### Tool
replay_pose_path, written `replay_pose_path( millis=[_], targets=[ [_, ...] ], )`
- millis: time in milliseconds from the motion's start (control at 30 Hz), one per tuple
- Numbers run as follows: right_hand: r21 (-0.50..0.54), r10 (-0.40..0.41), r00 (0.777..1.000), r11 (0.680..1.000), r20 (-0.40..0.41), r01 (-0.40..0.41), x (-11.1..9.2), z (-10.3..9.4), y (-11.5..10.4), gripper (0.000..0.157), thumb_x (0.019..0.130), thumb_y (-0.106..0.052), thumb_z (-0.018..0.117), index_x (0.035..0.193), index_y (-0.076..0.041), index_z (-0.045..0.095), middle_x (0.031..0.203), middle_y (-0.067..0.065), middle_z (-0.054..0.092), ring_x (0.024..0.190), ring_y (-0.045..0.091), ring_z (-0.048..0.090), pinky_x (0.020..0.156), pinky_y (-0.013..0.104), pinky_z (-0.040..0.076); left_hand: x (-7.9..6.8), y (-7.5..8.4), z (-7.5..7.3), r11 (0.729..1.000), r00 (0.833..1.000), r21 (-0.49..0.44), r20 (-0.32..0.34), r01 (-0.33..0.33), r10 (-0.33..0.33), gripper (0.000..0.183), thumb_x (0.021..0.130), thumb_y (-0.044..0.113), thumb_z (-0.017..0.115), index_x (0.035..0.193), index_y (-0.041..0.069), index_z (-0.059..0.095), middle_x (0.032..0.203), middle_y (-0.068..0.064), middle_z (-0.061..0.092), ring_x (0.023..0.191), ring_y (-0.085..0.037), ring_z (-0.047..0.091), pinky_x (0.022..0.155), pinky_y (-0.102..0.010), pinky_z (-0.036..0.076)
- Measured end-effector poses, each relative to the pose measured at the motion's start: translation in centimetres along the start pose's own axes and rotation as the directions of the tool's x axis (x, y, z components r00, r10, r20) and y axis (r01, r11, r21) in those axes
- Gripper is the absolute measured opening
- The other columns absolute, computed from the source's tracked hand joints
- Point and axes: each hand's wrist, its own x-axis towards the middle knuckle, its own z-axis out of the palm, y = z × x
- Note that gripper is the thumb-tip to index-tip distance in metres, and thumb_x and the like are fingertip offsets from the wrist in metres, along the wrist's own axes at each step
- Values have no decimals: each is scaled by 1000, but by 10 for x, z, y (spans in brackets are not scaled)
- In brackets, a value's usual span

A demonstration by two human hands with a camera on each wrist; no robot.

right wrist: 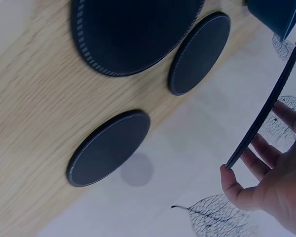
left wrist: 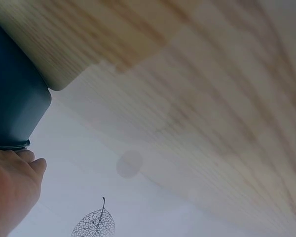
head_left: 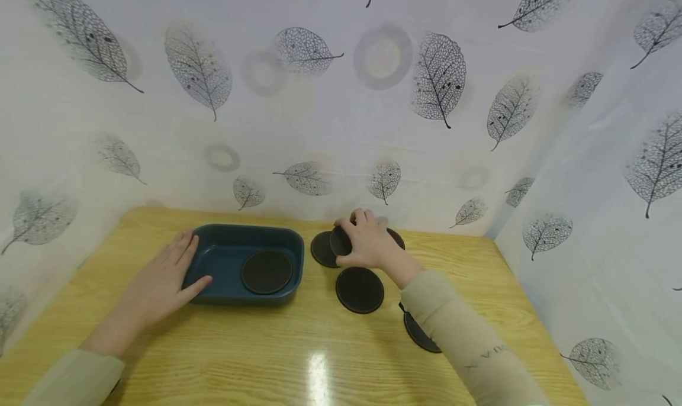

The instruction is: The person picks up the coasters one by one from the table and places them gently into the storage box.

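Observation:
My right hand (head_left: pixel 367 240) holds a thin black round coaster (head_left: pixel 339 242) by its edges, above the back of the table. In the right wrist view this coaster (right wrist: pixel 260 121) appears edge-on, spanned between thumb and fingertips. On the left, my left hand (head_left: pixel 165 279) rests on the left end of a dark blue rectangular tray (head_left: pixel 299 258). Its fingers lie along the rim while the thumb reaches over the front corner. Inside the tray, toward its right side, lies another black coaster (head_left: pixel 266 271).
More black coasters lie on the wooden table (head_left: pixel 256 353): one behind the held coaster (head_left: pixel 322 249), one partly behind the right hand (head_left: pixel 396 238), one in front (head_left: pixel 360 290). A dark round piece (head_left: pixel 421 334) is partly under the right sleeve. Leaf-patterned fabric (head_left: pixel 330 128) borders the table.

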Motion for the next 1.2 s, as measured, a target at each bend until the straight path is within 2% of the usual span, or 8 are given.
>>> replay_pose_path(
  millis=[167, 467, 733, 933, 1200],
  targets=[
    [27, -41, 999, 999, 4, 41, 10, -1, -18, 78, 85, -52, 74, 154, -23, 52, 138, 15, 46, 122, 33, 42, 84, 52, 45, 0, 0, -1, 1000, 1000, 2, -5, -2, 2, 97, 104, 52, 61, 162, -15, 23, 172, -35, 17, 163, -49, 16, 138, -40, -4],
    [15, -100, 995, 995, -11, 100, 24, -4, -56, 82, 86, -58, 78, 156, -28, 50, 141, 12, 47, 128, 31, 41, 85, 45, 44, 0, -1, 1, 1000, 1000, 3, -21, -13, 13, 96, 104, 52, 61, 162, -15, 23, 172, -35, 18, 163, -49, 16, 132, -27, -15],
    [-64, -152, 988, 986, -10, 151, 35, -3, -88, 81, 87, -62, 73, 158, -32, 47, 146, 9, 46, 131, 28, 42, 92, 48, 49, 0, -1, 0, 1000, 1000, 2, 2, -2, 2, 97, 104, 52, 60, 163, -14, 22, 172, -35, 16, 163, -49, 15, 134, -30, -14],
    [-85, -179, 984, 981, -12, 177, 41, 0, -104, 81, 87, -64, 71, 158, -33, 47, 147, 8, 46, 133, 27, 43, 94, 48, 50, -1, 1, -1, 1000, 1000, -11, 19, 10, -10, 97, 105, 52, 59, 164, -13, 19, 173, -35, 14, 164, -48, 12, 133, -29, -16],
    [-92, -210, 978, 973, 10, 210, 50, 10, -120, 81, 88, -66, 70, 158, -34, 45, 145, 6, 47, 129, 25, 45, 95, 46, 51, 1, 0, 0, 1000, 1000, -11, 21, 15, -15, 97, 104, 53, 60, 163, -14, 21, 172, -35, 17, 162, -50, 17, 137, -37, -9]
  ],
)
